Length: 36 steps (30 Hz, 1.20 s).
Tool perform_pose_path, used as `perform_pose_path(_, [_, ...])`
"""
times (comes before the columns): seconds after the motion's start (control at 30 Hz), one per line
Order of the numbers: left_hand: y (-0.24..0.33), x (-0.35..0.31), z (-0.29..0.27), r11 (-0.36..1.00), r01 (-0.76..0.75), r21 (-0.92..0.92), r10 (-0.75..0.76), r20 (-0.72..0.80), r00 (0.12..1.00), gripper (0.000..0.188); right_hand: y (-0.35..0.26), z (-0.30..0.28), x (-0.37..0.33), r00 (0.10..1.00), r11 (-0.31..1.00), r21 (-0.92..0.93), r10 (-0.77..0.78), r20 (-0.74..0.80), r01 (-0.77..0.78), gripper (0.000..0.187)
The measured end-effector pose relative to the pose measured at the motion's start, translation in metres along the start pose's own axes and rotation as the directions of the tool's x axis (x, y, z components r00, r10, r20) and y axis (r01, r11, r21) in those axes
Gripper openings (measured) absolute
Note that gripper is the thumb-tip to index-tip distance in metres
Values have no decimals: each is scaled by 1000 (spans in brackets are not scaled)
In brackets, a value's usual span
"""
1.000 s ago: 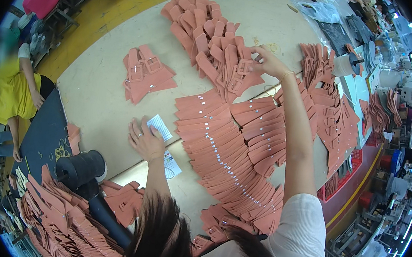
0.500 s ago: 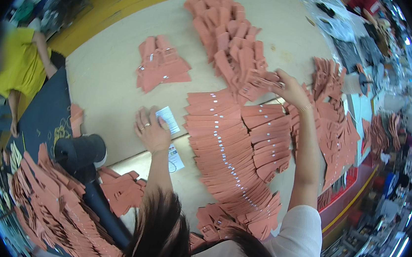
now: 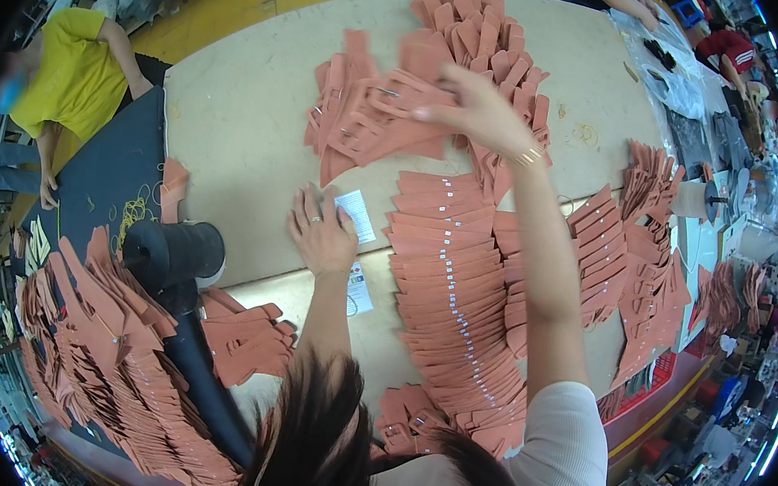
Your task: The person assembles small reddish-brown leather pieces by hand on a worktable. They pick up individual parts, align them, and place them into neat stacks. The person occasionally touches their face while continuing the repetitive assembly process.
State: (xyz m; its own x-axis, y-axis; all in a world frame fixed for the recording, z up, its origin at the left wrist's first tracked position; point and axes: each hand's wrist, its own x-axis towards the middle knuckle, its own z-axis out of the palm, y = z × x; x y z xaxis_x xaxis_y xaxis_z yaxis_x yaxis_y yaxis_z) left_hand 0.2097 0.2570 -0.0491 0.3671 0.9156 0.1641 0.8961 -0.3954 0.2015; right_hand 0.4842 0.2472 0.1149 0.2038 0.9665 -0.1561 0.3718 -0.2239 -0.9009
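My right hand (image 3: 485,116) reaches across the table with its fingers closed on a salmon-coloured cut fabric piece (image 3: 426,57), blurred by motion. That piece is over a small stack of similar pieces (image 3: 329,134), and part of the stack is hidden. My left hand (image 3: 326,237) lies on the tabletop, fingers spread, holding nothing. Beside its fingertips is a printed white paper (image 3: 356,216); another paper (image 3: 360,292) lies near the wrist. To the right runs a long fanned row of salmon pieces (image 3: 455,287) with small white labels. A heaped pile (image 3: 484,37) stretches beyond my right hand.
A black roll (image 3: 173,248) stands left of my left forearm. More salmon pieces hang at the lower left (image 3: 116,357) and lie at the right (image 3: 653,278). A person in a yellow shirt (image 3: 73,72) is at the left; others work at the far right.
My right hand has moved left from the far pile to the small stack, carrying the fabric piece. My left hand stays flat beside the paper. The whole view has shifted slightly.
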Motion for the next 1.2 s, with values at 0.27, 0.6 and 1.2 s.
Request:
perform_pose_path(0.27, [-2, 0, 1, 1000, -25, -5, 25, -36, 999, 41, 85, 81, 101, 988, 972, -235, -49, -148, 13, 59])
perform_pose_path(0.6, [1, -1, 2, 999, -36, 1, 36, -39, 999, 40, 49, 105, 143, 885, 947, -320, -158, -438, 10, 45])
perform_pose_path(1.2, [2, -1, 0, 996, -65, 55, 67, -40, 997, 40, 179, -71, -94, 835, 975, -133, 79, -545, -179, 57])
